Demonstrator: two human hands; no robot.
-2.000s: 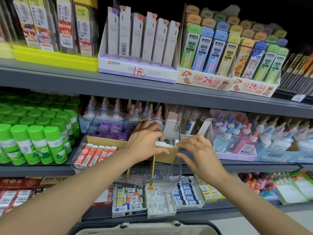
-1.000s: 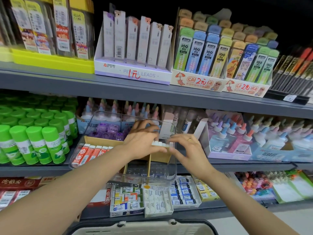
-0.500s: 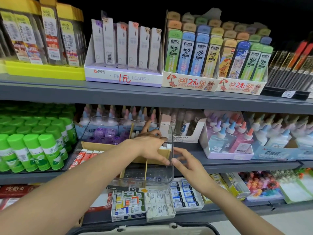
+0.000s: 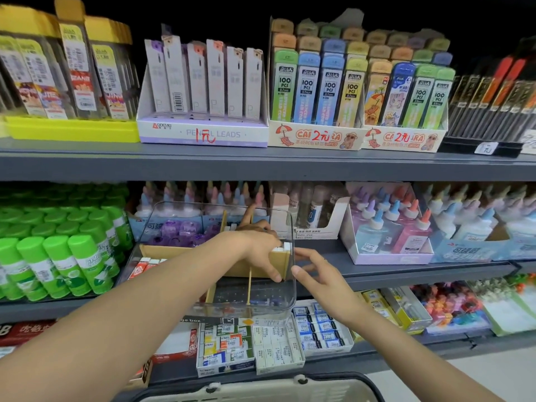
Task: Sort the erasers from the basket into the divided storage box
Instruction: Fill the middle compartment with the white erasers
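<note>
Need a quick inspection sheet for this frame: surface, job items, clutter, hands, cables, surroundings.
Surface: grey middle shelf; the clear divided storage box juts out over its front edge.
Job's things: white erasers stand in the box's right compartment behind a tan divider; red-sleeved erasers lie at its left; basket rim shows at the bottom, contents hidden.
Clutter: purple items in the box's rear.
Hands: left hand reaches into the box and rests on the white erasers, grip unclear; right hand has relaxed fingers at the box's right wall, holding nothing.
Cables: nothing seen.
Surroundings: green glue sticks, glue bottles, pencil lead boxes above, boxed erasers below.
</note>
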